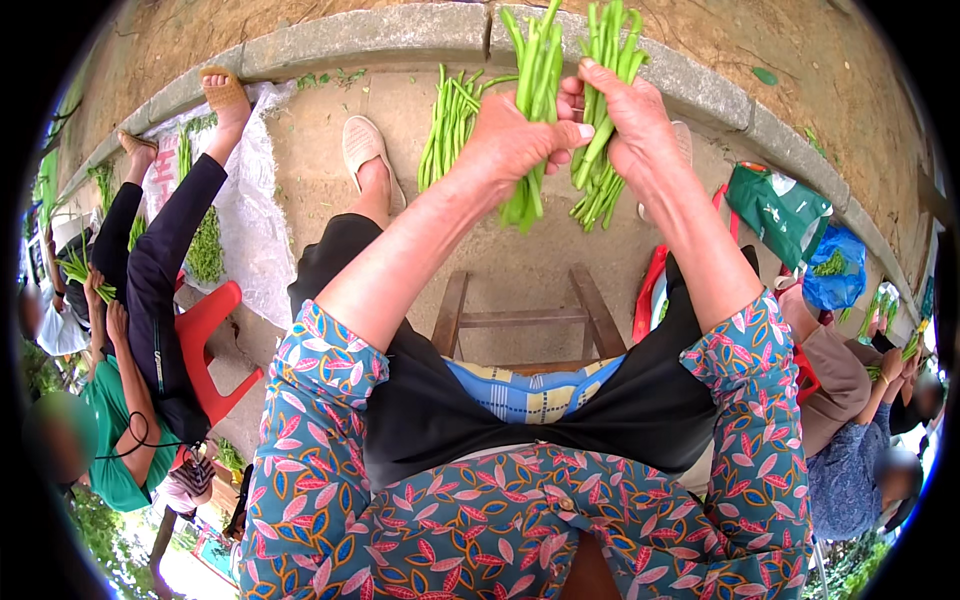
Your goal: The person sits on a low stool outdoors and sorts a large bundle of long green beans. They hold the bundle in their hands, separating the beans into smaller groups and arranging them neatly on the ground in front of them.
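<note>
My left hand (514,139) is closed around a bundle of green stems (538,82), which hangs over both sides of the grip. Close beside it, my right hand (630,112) grips a second bundle of green stems (600,157), thumb on top. The fingers of the two hands meet or nearly meet between the bundles. Past my left hand, a loose pile of long green stems (442,139) lies on the paved ground, partly hidden by that hand.
A stone kerb (367,37) curves across the far side. To the right are a green bag (776,210) and a blue plastic bag (832,274). At left, a person beside a red plastic stool (206,349) holds greens near a white woven sheet (251,202). Others sit at right.
</note>
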`<action>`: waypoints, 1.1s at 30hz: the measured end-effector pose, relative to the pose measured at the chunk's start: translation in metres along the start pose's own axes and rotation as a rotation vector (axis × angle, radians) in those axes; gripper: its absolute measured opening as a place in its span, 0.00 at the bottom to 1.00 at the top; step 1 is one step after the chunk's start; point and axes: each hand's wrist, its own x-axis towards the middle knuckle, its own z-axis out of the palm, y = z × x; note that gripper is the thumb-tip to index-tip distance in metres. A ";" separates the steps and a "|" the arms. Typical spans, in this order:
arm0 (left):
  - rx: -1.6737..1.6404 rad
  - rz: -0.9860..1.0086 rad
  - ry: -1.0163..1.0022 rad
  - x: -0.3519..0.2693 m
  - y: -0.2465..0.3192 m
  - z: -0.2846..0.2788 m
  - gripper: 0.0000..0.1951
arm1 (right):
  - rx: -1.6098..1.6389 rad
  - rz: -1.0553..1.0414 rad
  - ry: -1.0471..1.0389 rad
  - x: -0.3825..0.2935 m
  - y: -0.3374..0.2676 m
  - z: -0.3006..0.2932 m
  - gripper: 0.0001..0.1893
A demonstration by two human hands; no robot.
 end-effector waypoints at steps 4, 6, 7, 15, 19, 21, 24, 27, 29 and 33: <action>-0.077 -0.096 0.007 0.001 0.006 0.000 0.12 | 0.189 0.015 -0.008 -0.004 -0.012 0.000 0.09; -0.060 -0.097 0.007 0.002 0.005 -0.004 0.12 | 0.214 -0.072 -0.009 0.003 -0.021 -0.012 0.09; -0.051 -0.097 0.008 0.003 0.004 -0.006 0.12 | 0.227 -0.116 -0.010 0.007 -0.026 -0.019 0.09; -0.539 -0.097 -0.072 0.010 0.009 -0.019 0.13 | -0.110 -0.027 -0.103 0.000 -0.012 -0.010 0.10; -0.584 -0.097 -0.171 0.017 0.002 -0.025 0.15 | -0.173 0.049 -0.139 -0.009 -0.006 0.002 0.08; -0.568 -0.085 -0.182 0.017 0.001 -0.024 0.16 | -0.188 -0.010 -0.162 -0.012 -0.005 0.003 0.08; -0.510 -0.080 -0.179 0.015 0.004 -0.023 0.17 | -0.193 -0.064 -0.199 -0.012 -0.004 0.004 0.08; -0.427 -0.072 -0.139 0.011 0.006 -0.019 0.17 | -0.163 -0.053 -0.238 -0.013 -0.004 0.003 0.08; -0.414 -0.075 -0.132 0.011 0.007 -0.020 0.17 | -0.139 -0.050 -0.259 -0.016 -0.007 0.005 0.08; -0.388 -0.066 -0.103 0.015 0.003 -0.024 0.15 | -0.186 -0.090 -0.284 -0.013 -0.001 0.003 0.07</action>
